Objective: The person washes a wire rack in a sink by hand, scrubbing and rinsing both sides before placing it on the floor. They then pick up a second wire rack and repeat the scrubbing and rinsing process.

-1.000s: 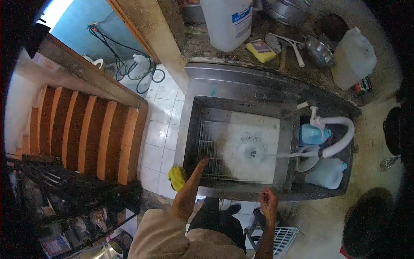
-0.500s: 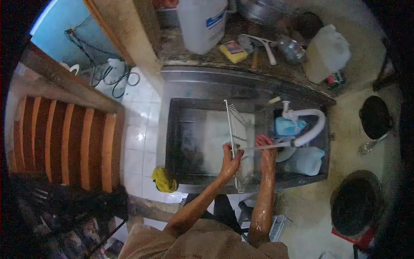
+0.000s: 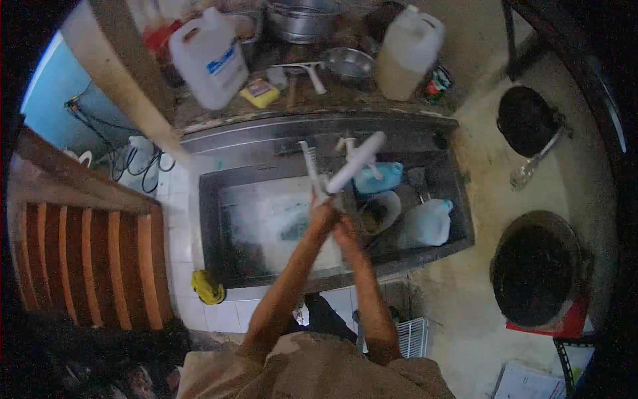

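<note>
A white wire rack point(image 3: 310, 163) stands nearly on edge over the divider between the two sink basins, seen narrow from its side. My left hand point(image 3: 321, 216) is closed round its near part, just below the mouth of the white faucet hose point(image 3: 357, 161). Close beside it, to the right, is my right hand point(image 3: 344, 233), blurred, with its fingers hidden. White, cloudy water or foam lies in the left basin point(image 3: 266, 206).
The right basin holds a blue bottle point(image 3: 377, 178), a clear container point(image 3: 380, 211) and a pale jug point(image 3: 428, 221). Behind are a large white jug point(image 3: 211, 60), yellow sponge pack point(image 3: 260, 93) and metal bowl point(image 3: 349, 63). A yellow cloth point(image 3: 208, 286) hangs at the front left corner.
The view has shifted to the right. The hose has swung left over the rack, and my hands are now close together. The rack appears narrower, turned edge-on.
</note>
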Motion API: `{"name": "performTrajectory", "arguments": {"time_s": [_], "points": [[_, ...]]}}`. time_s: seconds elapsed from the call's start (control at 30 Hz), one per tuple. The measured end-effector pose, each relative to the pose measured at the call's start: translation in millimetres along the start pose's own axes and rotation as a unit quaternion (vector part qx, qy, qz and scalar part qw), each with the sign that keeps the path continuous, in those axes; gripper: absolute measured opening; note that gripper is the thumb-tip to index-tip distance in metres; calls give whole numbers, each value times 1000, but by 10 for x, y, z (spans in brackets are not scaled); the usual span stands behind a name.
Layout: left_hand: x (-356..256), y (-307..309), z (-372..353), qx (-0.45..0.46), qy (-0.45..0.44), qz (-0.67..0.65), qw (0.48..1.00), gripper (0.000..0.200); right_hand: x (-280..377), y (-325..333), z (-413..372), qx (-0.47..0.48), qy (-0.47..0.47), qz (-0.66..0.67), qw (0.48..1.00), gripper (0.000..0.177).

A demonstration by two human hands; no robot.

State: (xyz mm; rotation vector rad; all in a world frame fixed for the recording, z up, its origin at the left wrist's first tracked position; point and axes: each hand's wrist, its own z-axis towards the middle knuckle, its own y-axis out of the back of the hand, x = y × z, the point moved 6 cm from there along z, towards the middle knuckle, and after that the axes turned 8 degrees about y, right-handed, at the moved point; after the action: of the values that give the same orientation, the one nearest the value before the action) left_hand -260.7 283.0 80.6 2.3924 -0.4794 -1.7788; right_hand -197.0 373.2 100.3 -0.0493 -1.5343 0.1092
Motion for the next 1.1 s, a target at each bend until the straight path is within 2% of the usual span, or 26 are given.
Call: {"name": "performTrajectory", "arguments": {"time_s": [0.03,0.07,0.1,0.13,0.17,0.2,0.23,0.3,0.37,0.47,0.57,0.7,0.8,0.9,1.0,1.03,1.1], "points": [[158,50,-88,14,48,-53,997,47,75,-105,-32,36,7,8,999,35],[349,156,-209,35,167,-202,964,49,247,-259,-23,105,-24,40,993,37],[470,349,-341,26,218,-283,934,50,82,-340,-8,154,-31,64,986,38],[547,597,-494,12,237,-335,912,52,-119,-379,-26,207,-42,88,973,39],[413,860,-627,-25,153,-376,914,59,-156,-259,18,227,5,11,974,38],[679,1084,-607,-17,159,-397,904,57,-264,7,91,171,-16,-49,984,35],[757,1260,-676,-31,167,-377,911,54,-423,326,150,117,-37,-107,987,32],[1016,1609,-849,-65,152,-337,927,48,-734,1075,350,-65,-39,-207,976,14],[1477,1845,-1016,-92,117,-294,944,43,-1405,1895,544,-69,-75,-420,902,11],[1947,2120,-1108,-161,257,-210,929,38,-2061,2813,768,-75,-134,-562,813,14],[2194,2229,-1127,-203,221,-270,915,34,-2568,3247,914,-62,-186,-603,773,17],[2553,2391,-997,-270,228,-85,932,36,-2920,3424,923,-65,-203,-611,763,21],[2817,2411,-928,-272,286,-76,916,38,-2848,3395,743,-76,-183,-601,774,25],[3177,2530,-890,-300,258,46,917,39,-2443,3284,644,-95,-149,-568,804,29],[2849,2515,-918,-249,330,-62,909,41,-1557,2956,501,-110,-113,-497,853,33],[2816,2550,-892,-247,287,-15,926,40,-1235,2717,428,-99,-108,-475,868,34],[3009,2488,-893,-220,335,-198,894,39,-853,2029,261,-20,-102,-455,885,37]]}}
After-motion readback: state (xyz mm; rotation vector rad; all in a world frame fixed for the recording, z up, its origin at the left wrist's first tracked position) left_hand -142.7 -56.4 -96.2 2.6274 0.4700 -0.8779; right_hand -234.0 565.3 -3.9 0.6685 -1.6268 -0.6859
